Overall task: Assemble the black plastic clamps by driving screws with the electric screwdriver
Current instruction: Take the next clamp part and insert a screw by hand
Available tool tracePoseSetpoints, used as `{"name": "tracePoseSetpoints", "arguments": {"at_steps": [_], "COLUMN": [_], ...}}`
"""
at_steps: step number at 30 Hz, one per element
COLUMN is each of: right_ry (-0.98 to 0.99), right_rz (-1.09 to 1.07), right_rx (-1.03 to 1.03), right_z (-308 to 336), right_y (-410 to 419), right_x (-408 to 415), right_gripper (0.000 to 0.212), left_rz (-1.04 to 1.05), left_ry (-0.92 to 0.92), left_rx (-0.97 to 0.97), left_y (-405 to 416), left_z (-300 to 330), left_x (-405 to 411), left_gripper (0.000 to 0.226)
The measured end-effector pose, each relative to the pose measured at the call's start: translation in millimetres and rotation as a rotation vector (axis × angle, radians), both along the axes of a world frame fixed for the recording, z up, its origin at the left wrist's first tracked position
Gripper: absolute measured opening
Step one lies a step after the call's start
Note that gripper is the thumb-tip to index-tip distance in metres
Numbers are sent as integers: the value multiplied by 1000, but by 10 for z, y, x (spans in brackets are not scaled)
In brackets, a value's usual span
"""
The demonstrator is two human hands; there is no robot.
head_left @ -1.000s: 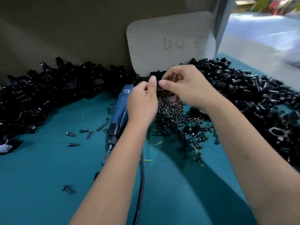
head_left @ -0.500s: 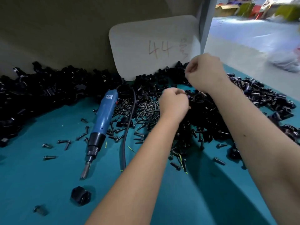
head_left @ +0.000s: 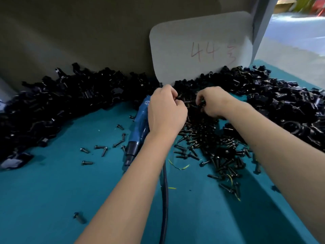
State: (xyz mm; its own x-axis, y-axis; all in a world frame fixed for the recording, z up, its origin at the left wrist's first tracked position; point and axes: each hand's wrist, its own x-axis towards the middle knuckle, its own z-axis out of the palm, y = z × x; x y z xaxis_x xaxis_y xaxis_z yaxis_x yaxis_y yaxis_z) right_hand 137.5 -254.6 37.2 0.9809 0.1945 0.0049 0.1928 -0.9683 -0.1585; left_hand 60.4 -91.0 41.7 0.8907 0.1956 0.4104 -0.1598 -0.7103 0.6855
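**Both hands down in the far middle of the parts heap**

The left hand (head_left: 166, 111) sits with its fingers curled over the far end of the screw pile (head_left: 211, 150), back of the hand toward the camera; what it pinches, if anything, is hidden, so I cannot tell; the right hand (head_left: 213, 103) is just beside it to the right, fingers curled into the black parts, and something small and dark shows at its fingertips, though whether it is gripped cannot be told

The black plastic clamps (head_left: 70, 101) lie in a long heap along the far edge of the teal surface (head_left: 52, 199), curving round to the right side; the electric screwdriver (head_left: 139, 127), blue-bodied, lies flat just left of the left hand, tip pointing near, partly covered by that wrist; its dark cable (head_left: 164, 199) runs toward the near edge under the left forearm; loose screws are scattered left of the driver; a pale card (head_left: 200, 44) marked "44" stands upright behind the heap, against the far wall
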Motion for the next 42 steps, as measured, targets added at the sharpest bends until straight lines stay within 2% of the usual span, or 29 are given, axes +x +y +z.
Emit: {"name": "tracePoseSetpoints", "arguments": {"at_steps": [3,5,8,10,13,19,22,24,27,31,34,37,40,42], "right_ry": [27,-4,-137,-192,-158,32,38,31,25,-16,-42,33,162,223], "right_rz": [-3,-32,-20,66,205,388,363,325,268,229,207,139,85,74], "right_rx": [-72,-73,143,339,490,532,606,659,727,846,963,1094,1320,1397], "right_z": [10,21,133,220,320,8,-179,-261,-313,-277,-226,-166,-66,-1], "right_y": [-44,9,366,816,1554,2563,2777,2842,2829,2709,2568,2384,2150,1981], "right_x": [44,53,-84,-278,-611,-994,-1063,-1075,-1060,-1050,-1015,-953,-889,-853], "right_gripper": [20,24,26,24,36,23,21,23,25,27,21,14,20,22], "left_rz": [112,283,552,645,727,852,796,779,765,706,573,405,343,316], "left_ry": [-41,-6,177,271,293,224,372,441,430,472,353,228,66,12], "left_rx": [141,193,180,143,166,225,223,222,216,342,325,127,-170,-370], "left_y": [453,850,1364,1619,1885,2416,2548,2552,2535,2384,2238,2057,1915,1870], "left_z": [19,-22,-117,-195,-314,-403,-403,-394,-380,-383,-421,-382,-288,-266], "left_x": [-43,-114,-261,-375,-512,-624,-559,-508,-473,-493,-455,-465,-495,-529], "left_gripper": [21,27,38,44,47,63,86,92,78,50,26,22,12,9]}}
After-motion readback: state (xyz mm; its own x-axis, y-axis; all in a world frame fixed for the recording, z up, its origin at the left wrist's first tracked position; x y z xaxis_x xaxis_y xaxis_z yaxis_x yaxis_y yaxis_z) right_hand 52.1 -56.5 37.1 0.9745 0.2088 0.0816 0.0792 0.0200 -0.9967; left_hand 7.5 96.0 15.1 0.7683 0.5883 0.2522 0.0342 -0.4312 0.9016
